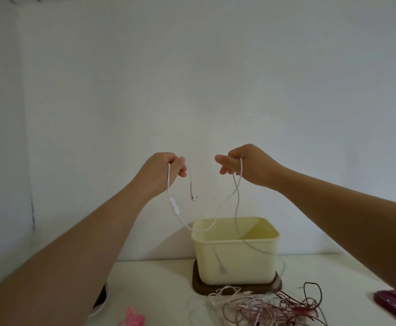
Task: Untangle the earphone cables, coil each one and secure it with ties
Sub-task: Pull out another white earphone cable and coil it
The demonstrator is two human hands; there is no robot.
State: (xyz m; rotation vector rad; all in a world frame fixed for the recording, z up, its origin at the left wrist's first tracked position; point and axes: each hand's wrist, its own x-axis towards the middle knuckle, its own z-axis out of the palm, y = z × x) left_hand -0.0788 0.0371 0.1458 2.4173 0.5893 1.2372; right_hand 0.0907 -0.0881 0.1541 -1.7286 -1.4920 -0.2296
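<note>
Head view: a tightened knot is judged the main risk, since the white earphone cable (173,205) crosses itself just below the right hand (246,165) and could be cinched if the hands are drawn apart too quickly. Its hanging end (222,269) could also be snagged on the cream tub (251,262) or dropped back into the tangle of pink and dark cables (274,309) at the lower centre-right. Both arms are stretched forward and raised at mid-frame. One stretch of cable is pinched in the curled fingers of the left hand (166,168), an earbud (193,197) dangling beside it. Another stretch is gripped by the right hand, and the slack sags between them, before the tub.
</note>
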